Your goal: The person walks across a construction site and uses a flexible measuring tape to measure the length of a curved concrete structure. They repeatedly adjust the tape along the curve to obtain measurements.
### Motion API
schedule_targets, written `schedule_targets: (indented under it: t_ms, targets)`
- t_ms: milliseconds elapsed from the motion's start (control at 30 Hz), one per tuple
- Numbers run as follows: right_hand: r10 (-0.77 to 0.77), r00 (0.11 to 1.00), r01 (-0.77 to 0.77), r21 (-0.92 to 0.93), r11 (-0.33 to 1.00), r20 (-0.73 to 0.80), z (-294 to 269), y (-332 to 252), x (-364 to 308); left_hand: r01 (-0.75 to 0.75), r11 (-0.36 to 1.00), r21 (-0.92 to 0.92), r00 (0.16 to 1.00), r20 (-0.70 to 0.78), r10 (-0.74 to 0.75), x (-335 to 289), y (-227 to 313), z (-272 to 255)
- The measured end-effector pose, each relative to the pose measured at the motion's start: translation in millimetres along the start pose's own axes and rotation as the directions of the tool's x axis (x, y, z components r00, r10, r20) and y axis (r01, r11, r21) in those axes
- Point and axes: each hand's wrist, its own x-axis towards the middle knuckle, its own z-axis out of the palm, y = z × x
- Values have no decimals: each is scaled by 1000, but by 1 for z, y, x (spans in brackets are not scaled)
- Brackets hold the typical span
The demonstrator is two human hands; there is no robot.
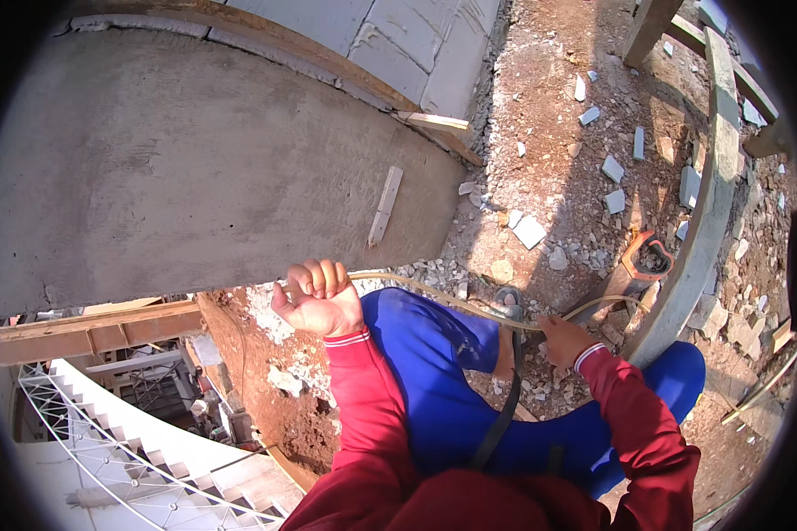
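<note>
Tan strand (pixel 459 303), spanning between both hands (pixel 326 311) (pixel 565 342)

No readable lettering in the scene.
No words, numbers or signs can be made out on the pale strip (pixel 443 294) near the middle, the saw (pixel 630 259) at right, or the grey slab (pixel 195 168) at far left.

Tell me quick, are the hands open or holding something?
Left hand: fingers curled at the tan hose; grip can't be told.
Right hand: closed, holding the hose.
</note>
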Motion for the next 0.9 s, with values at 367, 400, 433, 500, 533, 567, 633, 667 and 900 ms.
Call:
schedule_targets:
  t_ms: [367,400,433,500,533,567,633,667,900]
  targets:
    - [46,998,-44,-63,997,37,-13,4,9,-4,1000,-28,1000,-25,4,8,-11,5]
    - [47,998,-44,-71,997,32,-15,4,10,-8,1000,-14,999,-36,7,8,-12,5]
    - [14,1000,-15,-82,997,-5,-14,6,8,-7,1000,-1,999,-47,7,8,-13,7]
    - [-54,995,45,-108,993,-79,-15,11,9,-29,999,30,998,-62,31,10,-15,7]
    - [-18,998,13,-94,996,-58,-23,3,4,-39,997,67,996,-78,44,10,-16,5]
    - [-33,997,26,-99,995,-66,-23,4,7,-48,993,103,994,-94,58,9,-16,4]
    - [-70,995,63,-112,992,-68,-11,11,17,-88,980,180,986,-124,111,5,-8,-1]
    - [-86,993,76,-109,991,-86,-10,15,19,-116,966,231,985,-98,142,3,-5,2]
    - [-128,983,113,-116,987,-131,-13,24,19,-512,606,609,857,308,414,39,91,62]
